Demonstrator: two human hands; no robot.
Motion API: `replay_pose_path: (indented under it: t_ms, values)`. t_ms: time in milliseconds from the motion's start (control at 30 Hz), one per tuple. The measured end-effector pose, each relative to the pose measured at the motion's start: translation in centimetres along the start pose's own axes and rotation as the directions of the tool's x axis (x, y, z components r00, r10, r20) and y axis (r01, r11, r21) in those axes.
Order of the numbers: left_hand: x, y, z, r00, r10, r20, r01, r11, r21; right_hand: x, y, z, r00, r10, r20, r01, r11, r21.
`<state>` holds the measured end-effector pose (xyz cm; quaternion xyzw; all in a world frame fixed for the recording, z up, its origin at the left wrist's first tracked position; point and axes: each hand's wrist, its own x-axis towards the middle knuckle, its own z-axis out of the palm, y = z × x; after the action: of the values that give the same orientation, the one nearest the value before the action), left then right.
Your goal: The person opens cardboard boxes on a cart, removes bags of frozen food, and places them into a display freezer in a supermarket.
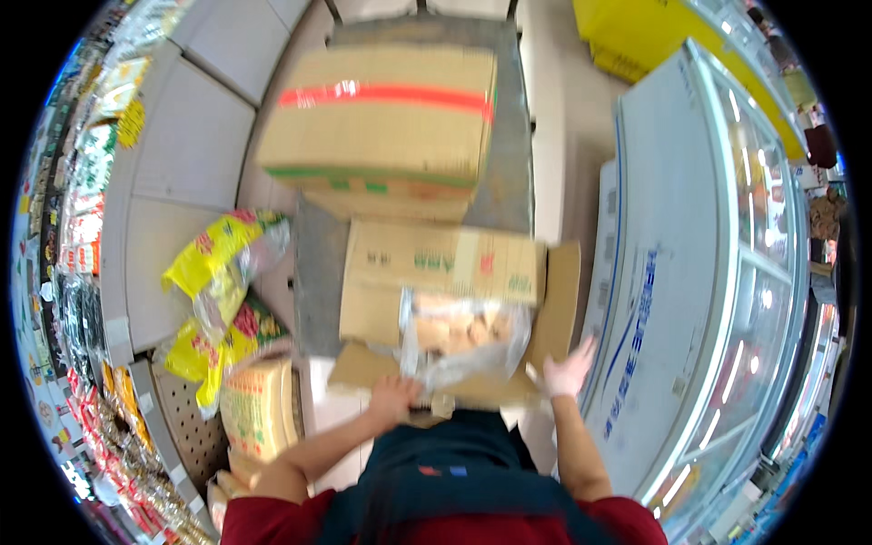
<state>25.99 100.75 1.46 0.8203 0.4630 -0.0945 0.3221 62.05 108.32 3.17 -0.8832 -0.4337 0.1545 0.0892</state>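
In front of me an opened cardboard box (pixel 400 250) has its flaps spread. Inside, a clear plastic bag (pixel 427 368) lies around several light-brown pieces (pixel 463 331) whose kind I cannot make out. My left hand (pixel 395 400) is at the box's near left corner, fingers curled over the near flap. Beside the right flap (pixel 556 304) is my right hand (pixel 568 368), its fingers apart and holding nothing.
A grey flat cart (pixel 318 291) is under the boxes, with a larger taped carton (pixel 381 118) farther along it. To the left lie yellow plastic bags (pixel 213 263) and stacked sacks (pixel 259 409) beside shelves. A white glass-topped freezer (pixel 672 254) stands close on the right.
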Motion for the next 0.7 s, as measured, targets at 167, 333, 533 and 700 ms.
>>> replay_pose_path:
  t_ms: [167,333,533,700]
  values:
    - [4.5,-2.8,1.2,0.961,-0.051,-0.271,0.08,0.992,0.1,0.7,0.1,4.6,0.853,0.009,0.522,-0.021,1.0,0.017]
    - [9.2,-6.5,-0.8,0.972,-0.055,-0.229,0.081,0.991,0.106,3.0,-2.2,5.4,0.829,-0.039,0.558,0.064,0.998,-0.025]
    - [11.6,-7.6,-4.2,0.973,-0.148,-0.178,0.164,0.983,0.077,6.8,-5.0,4.6,0.793,-0.072,0.606,0.126,0.991,-0.046]
    - [13.7,-8.9,-6.9,0.972,-0.162,-0.171,0.176,0.982,0.07,9.8,-7.2,6.0,0.815,-0.094,0.572,0.164,0.984,-0.072]
